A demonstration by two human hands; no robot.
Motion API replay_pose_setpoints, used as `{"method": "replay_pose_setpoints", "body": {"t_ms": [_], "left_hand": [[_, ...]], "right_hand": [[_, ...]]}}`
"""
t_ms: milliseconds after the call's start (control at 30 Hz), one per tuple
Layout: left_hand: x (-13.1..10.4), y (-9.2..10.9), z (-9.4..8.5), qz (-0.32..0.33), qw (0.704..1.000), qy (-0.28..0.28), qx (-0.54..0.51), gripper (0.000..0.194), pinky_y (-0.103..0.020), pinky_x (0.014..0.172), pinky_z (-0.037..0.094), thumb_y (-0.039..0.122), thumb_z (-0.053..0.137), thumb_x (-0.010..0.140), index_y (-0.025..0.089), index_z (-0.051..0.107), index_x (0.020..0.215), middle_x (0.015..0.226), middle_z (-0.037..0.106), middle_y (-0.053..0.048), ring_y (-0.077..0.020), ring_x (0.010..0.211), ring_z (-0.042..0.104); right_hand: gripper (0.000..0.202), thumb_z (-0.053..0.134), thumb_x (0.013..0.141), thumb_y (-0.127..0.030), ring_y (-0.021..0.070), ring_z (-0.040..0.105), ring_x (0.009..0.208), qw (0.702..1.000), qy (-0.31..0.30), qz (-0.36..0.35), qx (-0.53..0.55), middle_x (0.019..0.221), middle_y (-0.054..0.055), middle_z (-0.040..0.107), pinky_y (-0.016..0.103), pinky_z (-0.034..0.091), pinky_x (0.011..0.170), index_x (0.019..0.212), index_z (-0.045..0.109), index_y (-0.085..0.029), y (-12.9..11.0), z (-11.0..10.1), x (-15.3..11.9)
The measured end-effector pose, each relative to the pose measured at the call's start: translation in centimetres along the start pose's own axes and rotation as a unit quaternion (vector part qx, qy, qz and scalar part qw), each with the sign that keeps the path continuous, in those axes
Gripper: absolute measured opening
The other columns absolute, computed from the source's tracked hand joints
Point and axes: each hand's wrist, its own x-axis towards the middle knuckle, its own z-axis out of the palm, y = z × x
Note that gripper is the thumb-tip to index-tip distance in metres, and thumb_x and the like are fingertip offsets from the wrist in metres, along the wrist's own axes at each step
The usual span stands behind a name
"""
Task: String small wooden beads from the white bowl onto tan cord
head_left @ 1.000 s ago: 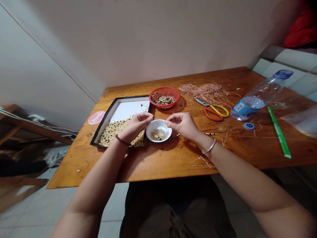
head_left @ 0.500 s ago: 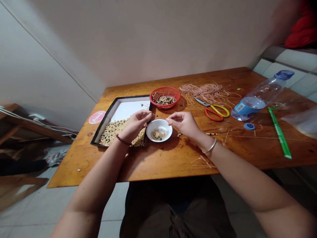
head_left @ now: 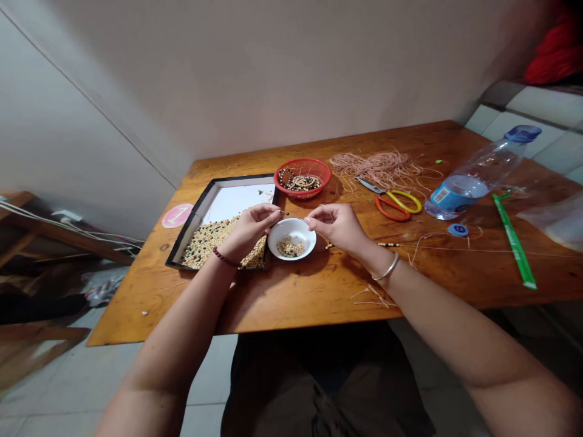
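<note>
My left hand [head_left: 255, 226] is pinched at the left rim of a white bowl [head_left: 310, 247], with a small dark bead [head_left: 287, 213] just past its fingertips; a thin strand there is hard to make out. My right hand [head_left: 336, 224] pinches a thin cord by the bowl's right rim. Pale and dark beads [head_left: 290, 247] lie in the bowl. A beaded string [head_left: 388, 244] passes under my right wrist, its cord running right. To the left, a black-edged tray [head_left: 181, 243] holds many pale, dark and a few coloured beads.
Behind the bowl is a red basket [head_left: 303, 193] of beaded strings. Further right lie pink cord [head_left: 378, 167], scissors [head_left: 397, 203], a water bottle [head_left: 478, 176], a blue cap [head_left: 458, 230] and a green wrapper [head_left: 514, 243]. Cord scraps [head_left: 374, 296] lie near the front edge.
The dark bead now sits closer to my left fingertips. Both hands keep their pinched pose and have hardly moved.
</note>
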Motion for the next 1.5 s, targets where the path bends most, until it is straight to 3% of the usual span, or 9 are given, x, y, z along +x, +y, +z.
{"method": "replay_pose_setpoints", "body": {"t_ms": [1000,1300,1500], "left_hand": [[-0.1,0.0,0.1,0.013,1.000,-0.002,0.003,0.028,-0.016,0.056,0.042,0.034,0.080,0.070,0.015,0.065,0.082,0.077,0.060,0.000,-0.0063,0.065,0.053],[-0.4,0.9,0.5,-0.009,0.995,-0.043,-0.090,0.025,-0.014,0.050,0.034,0.034,0.078,0.073,0.015,0.064,0.082,0.074,0.056,0.000,-0.0056,0.063,0.048],[-0.8,0.9,1.1,0.008,0.999,-0.041,0.006,0.027,-0.016,0.052,0.035,0.039,0.077,0.073,0.015,0.067,0.082,0.076,0.061,-0.001,-0.0064,0.062,0.049]], "right_hand": [[0.027,0.072,0.071,-0.039,0.0130,0.058,0.059,0.998,-0.006,-0.013,-0.067,0.072,0.007,0.070,0.025,0.045,0.057,0.076,0.071,-0.012,0.3,-0.1,-0.1],[0.027,0.074,0.070,-0.038,0.0134,0.063,0.064,0.998,-0.048,0.044,0.002,0.072,0.007,0.072,0.027,0.050,0.066,0.076,0.070,-0.012,-0.4,0.1,0.0],[0.032,0.077,0.067,-0.041,0.0126,0.064,0.066,0.993,-0.072,0.083,0.045,0.073,0.006,0.073,0.027,0.050,0.068,0.078,0.071,-0.012,-0.7,0.3,-0.2]]}}
